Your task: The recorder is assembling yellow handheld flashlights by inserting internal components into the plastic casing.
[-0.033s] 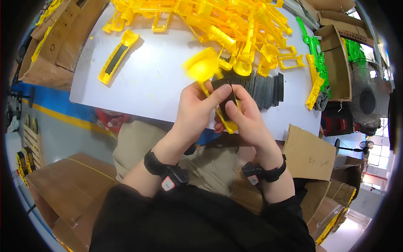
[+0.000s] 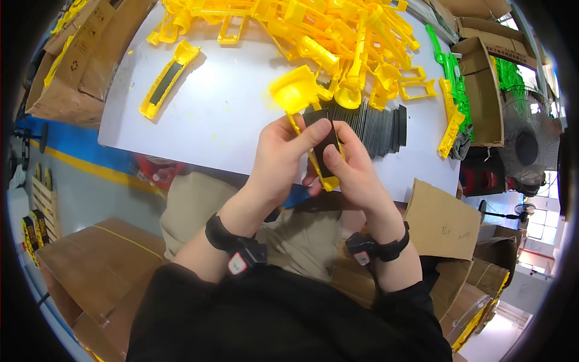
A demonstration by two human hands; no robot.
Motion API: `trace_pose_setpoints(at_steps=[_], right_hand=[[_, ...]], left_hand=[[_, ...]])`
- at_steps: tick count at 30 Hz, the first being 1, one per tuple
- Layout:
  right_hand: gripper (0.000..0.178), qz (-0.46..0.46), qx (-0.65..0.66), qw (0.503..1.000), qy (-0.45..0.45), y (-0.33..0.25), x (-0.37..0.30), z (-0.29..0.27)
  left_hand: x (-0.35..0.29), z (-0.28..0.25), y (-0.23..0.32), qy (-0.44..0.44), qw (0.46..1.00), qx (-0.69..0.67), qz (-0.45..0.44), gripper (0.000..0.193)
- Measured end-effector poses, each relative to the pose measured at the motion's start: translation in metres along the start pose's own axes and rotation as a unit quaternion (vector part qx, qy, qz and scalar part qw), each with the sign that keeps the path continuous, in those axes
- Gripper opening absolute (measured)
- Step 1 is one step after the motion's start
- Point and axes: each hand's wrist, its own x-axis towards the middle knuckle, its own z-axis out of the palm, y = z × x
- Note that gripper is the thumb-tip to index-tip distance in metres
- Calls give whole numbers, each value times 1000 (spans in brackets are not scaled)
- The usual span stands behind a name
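Observation:
Both my hands are closed round one long yellow plastic part [image 2: 294, 90], held tilted over the table's near edge. Its wide scoop-like end points away from me. A dark flat strip [image 2: 319, 130] lies along its trough. My left hand [image 2: 283, 148] grips the part from the left, thumb pressed on the strip. From the right, my right hand [image 2: 356, 160] grips it, with its thumb on the strip lower down. Fingers underneath are partly hidden. Just beyond my right hand stands a row of dark flat strips [image 2: 374, 130].
A heap of yellow plastic parts [image 2: 313, 36] covers the table's far side. One yellow part with a dark strip in it [image 2: 166, 84] lies at left on the white table [image 2: 211, 120]. Green parts [image 2: 453, 78] lie along the right edge, near cardboard boxes [image 2: 485, 90] and a fan [image 2: 528, 142].
The yellow part's scoop end has shifted slightly to the right. Both hands keep nearly the same place and hold.

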Motion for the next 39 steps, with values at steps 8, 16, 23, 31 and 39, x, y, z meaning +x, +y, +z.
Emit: trace_pose_setpoints(at_steps=[8, 16, 23, 31, 39], right_hand=[[78, -69, -55, 996, 10, 6, 4, 1], [69, -164, -247, 955, 20, 19, 8, 4], [71, -8, -24, 1000, 4, 6, 3, 8], [88, -245, -244, 936, 73, 9, 10, 25], [95, -262, -247, 930, 74, 9, 8, 31]], left_hand=[[6, -15, -13, -39, 999, 4, 16, 22], [8, -9, -15, 20, 997, -70, 20, 22], [3, -4, -17, -2, 996, 58, 69, 21], [6, 8, -24, 31, 992, -54, 106, 24], [3, 8, -10, -10, 992, -93, 81, 22]])
